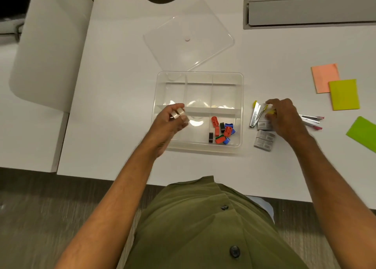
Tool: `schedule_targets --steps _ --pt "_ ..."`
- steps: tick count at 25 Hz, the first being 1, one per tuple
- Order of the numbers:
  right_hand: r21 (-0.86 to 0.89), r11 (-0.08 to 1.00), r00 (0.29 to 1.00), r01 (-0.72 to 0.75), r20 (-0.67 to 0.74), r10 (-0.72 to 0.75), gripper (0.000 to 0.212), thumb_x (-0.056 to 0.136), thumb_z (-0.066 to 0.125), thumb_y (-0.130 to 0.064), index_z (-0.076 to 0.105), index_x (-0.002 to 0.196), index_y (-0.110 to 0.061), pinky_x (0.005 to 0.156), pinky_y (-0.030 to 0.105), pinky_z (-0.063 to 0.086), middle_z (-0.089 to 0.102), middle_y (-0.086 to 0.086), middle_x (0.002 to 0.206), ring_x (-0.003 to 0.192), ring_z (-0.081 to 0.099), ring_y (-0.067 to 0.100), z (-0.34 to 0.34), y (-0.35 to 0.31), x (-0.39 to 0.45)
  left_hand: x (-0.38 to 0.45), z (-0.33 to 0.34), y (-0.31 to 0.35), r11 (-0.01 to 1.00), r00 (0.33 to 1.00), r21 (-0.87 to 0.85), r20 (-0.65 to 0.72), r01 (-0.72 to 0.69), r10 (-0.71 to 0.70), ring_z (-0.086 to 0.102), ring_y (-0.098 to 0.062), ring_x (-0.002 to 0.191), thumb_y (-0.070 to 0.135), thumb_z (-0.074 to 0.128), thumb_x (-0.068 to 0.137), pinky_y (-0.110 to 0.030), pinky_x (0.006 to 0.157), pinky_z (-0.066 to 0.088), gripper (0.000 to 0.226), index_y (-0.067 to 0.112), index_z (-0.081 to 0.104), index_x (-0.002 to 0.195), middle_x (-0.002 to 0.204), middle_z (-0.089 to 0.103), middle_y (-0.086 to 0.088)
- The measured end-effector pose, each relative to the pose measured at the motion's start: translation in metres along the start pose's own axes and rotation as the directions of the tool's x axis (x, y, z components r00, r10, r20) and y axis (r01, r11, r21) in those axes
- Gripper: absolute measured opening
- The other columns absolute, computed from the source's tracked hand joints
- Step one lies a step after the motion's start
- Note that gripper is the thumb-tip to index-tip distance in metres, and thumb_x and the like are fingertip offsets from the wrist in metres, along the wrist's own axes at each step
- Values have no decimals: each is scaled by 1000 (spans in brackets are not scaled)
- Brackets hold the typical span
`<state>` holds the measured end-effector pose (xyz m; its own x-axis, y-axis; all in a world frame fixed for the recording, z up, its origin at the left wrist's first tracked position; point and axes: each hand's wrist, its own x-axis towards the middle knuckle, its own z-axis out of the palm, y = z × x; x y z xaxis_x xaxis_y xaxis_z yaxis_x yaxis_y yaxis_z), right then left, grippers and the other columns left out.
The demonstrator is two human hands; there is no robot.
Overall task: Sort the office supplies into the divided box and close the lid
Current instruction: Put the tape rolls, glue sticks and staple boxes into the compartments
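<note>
Tape rolls (178, 112) are pinched in the curled fingers of the left hand (173, 119), held above the left compartments of the divided box (200, 74). Small sharpeners (221, 131) are gathered in the box's compartment at 4 o'clock. The clear lid (189, 38) is laid off the box at 12 o'clock. At 3 o'clock of the box, the right hand (284, 118) is curled over a yellow stapler (256, 114); staple boxes (263, 139) lie just beside. Sticky notes (343, 95) sit well apart on the white desk (122, 85), bare at 9 o'clock.
</note>
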<state>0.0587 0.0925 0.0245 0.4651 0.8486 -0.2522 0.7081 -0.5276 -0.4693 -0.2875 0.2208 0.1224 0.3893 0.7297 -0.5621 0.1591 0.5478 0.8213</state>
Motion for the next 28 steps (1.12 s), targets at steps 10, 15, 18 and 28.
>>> schedule_targets --steps 10,15,18,28 --pt "227 974 995 -26 -92 48 18 100 56 -13 61 116 -19 67 5 39 48 4 115 92 53 16 -26 -113 -34 94 -41 43 445 938 867 65 -222 342 58 -17 97 18 61 92 -28 81 44 37 14 57 128 118 59 -2" --pt "367 921 990 130 8 -142 14 101 56 -15 61 110 -23 71 12 45 49 0 111 92 55 11 18 -204 -62 129 -41 32 163 977 967 179 -196 114 62 -30 108 20 72 87 -34 81 48 43 12 59 127 130 60 -11" --pt "250 953 975 171 94 -200 26 98 60 -6 60 120 -20 75 12 42 52 4 122 100 53 11 60 -228 -69 140 -40 25 110 976 972 199 -209 93 62 -30 108 20 75 86 -33 83 48 45 10 60 127 130 61 -12" --pt "21 973 955 230 189 -230 37 94 66 -4 53 127 -11 74 20 39 54 13 129 86 50 14 106 -217 -52 142 -36 10 130 954 963 204 -236 219 66 -31 105 20 70 91 -37 87 53 41 9 60 129 126 63 -14"
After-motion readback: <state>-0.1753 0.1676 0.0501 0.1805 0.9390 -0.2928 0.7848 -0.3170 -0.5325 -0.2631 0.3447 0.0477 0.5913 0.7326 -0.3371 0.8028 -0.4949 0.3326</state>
